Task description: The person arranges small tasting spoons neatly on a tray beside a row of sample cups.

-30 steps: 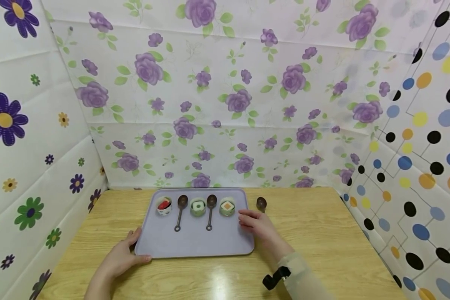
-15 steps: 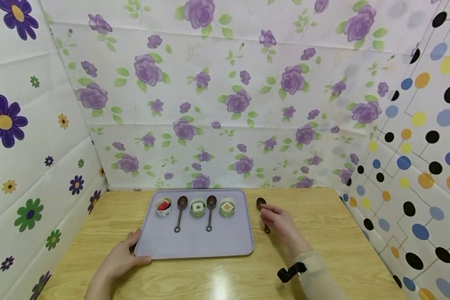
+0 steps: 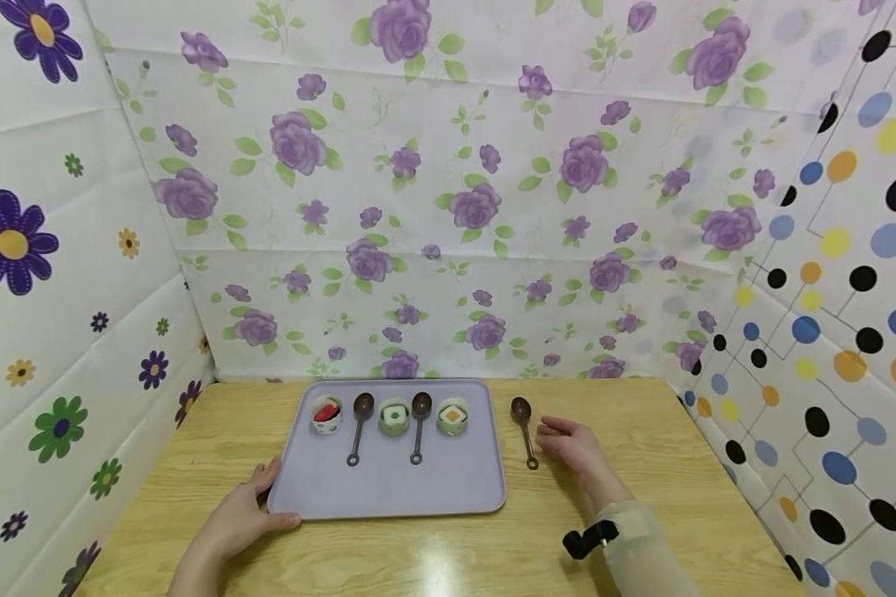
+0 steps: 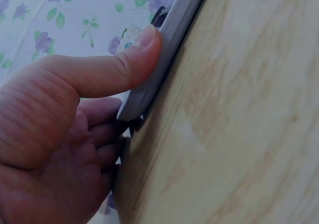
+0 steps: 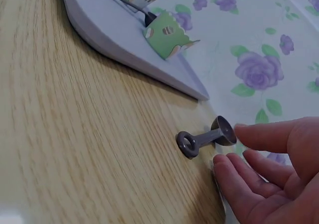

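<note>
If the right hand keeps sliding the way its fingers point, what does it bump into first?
Probably the brown spoon lying on the wooden table. The right hand points its fingers toward it, close beside it; the purple tray lies farther that way.

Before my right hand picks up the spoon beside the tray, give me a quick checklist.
1. Spoon lies flat on the table, off the tray: ok.
2. Right hand open, holding nothing: ok.
3. Right hand close beside the spoon handle, not touching: ok.
4. Left hand grips the tray's near corner, thumb on the rim: ok.
5. Free spot on the tray right of the third cup: ok.
6. Spoon bowl empty: cannot tell.
</note>
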`<state>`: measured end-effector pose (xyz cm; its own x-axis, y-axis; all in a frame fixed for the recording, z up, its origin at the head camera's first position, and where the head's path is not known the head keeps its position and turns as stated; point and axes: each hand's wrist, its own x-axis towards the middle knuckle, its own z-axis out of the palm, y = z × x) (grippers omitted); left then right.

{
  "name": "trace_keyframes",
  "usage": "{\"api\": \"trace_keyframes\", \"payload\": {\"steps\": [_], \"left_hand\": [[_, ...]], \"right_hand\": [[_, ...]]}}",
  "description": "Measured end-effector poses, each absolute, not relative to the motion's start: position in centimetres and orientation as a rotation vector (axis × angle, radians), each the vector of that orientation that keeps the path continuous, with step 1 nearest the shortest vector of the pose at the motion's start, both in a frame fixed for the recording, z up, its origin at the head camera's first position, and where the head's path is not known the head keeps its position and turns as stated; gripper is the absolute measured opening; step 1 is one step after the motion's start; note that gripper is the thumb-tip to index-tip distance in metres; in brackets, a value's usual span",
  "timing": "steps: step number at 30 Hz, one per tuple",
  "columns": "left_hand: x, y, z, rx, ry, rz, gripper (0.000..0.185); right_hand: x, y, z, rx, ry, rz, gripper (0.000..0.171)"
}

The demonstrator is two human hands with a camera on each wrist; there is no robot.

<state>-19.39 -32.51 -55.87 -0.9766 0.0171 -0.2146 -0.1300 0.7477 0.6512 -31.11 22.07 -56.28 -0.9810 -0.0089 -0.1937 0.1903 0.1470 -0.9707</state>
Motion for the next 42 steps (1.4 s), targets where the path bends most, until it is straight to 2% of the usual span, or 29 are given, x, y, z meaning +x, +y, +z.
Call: {"api": "trace_keyframes", "payload": {"steps": [7, 42], "left_hand": [[-19.5, -32.5, -55.9, -0.084, 2.736, 1.051, 0.131], [-19.5, -32.5, -56.0, -0.101, 2.722, 1.077, 0.134]], "right_hand": [[-31.4, 21.8, -56.1, 0.102, 2.258, -1.89, 0.063], [-32.3, 20.3, -56.8, 0.201, 2.553, -1.618, 0.046]]}}
